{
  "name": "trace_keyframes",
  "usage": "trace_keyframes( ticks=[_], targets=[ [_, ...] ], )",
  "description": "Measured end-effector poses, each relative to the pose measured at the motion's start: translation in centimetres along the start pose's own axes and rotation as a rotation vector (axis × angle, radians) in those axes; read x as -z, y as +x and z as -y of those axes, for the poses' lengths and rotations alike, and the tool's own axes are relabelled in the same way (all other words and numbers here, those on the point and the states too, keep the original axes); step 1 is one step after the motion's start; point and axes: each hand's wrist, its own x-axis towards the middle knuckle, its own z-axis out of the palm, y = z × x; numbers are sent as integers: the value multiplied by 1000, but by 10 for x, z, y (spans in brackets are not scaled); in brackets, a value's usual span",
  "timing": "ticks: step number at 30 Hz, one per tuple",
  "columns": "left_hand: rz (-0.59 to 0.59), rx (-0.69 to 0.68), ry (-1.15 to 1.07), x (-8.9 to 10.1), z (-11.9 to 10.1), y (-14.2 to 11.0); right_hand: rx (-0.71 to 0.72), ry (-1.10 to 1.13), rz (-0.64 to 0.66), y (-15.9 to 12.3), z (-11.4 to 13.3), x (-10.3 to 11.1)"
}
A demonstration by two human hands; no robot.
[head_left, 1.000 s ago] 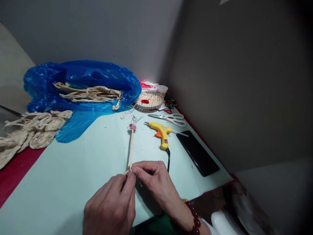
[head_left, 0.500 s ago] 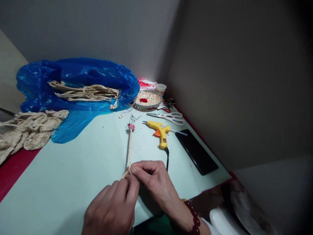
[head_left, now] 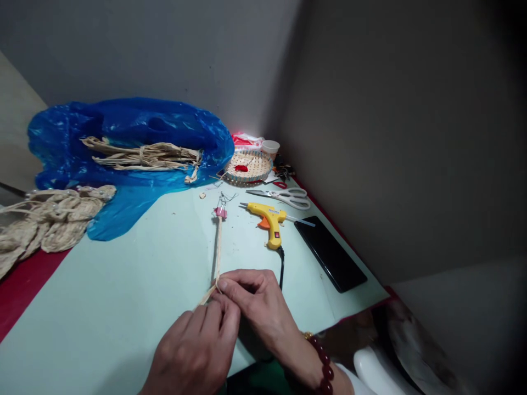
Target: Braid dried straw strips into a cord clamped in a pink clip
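A narrow pale braid of dried plant fibre runs from a pink binder clip on the table down to my fingers. My right hand pinches the braid's near end between thumb and forefinger. Just below and to the left, my left hand is closed, its fingers curled around fibre strands mostly hidden by the hand. One loose strand sticks out to the left between the two hands. The hands touch or nearly touch at the fingertips.
Right of the braid lie a yellow glue gun, white-handled scissors and a black phone. Behind are a woven basket and a cup. At left, a blue plastic bag holds dried fibre, near braided pieces.
My left hand has shifted slightly to the right and down, closer beneath my right hand. More of the loose strand shows at left. My right hand keeps its pinch in place.
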Motion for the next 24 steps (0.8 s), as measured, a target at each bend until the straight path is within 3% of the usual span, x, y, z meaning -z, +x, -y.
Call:
trace_keyframes(
  ticks=[5, 6, 8, 12, 14, 19, 24],
  targets=[
    [-136, -1, -106, -9, 7, -14, 19, -38, -61, 0, 0, 1],
    [-124, 60, -189, -10, 9, -18, 22, -44, -63, 0, 1, 1],
    [-34, 311, -449, -9, 11, -21, 29, -58, -51, 0, 1, 2],
    [237, 1004, -1125, 3, 18, -11, 26, -92, -24, 1, 3, 6],
    [320, 1183, -1363, 7, 24, -4, 18, -96, -12, 2, 3, 9],
    [350, 1296, -1612, 5, 36, 3, 10, -159, 38, 5, 4, 19],
    [369, 1332, -1720, -1, 42, 3, 3, -143, 107, 7, 7, 27]
  ],
)
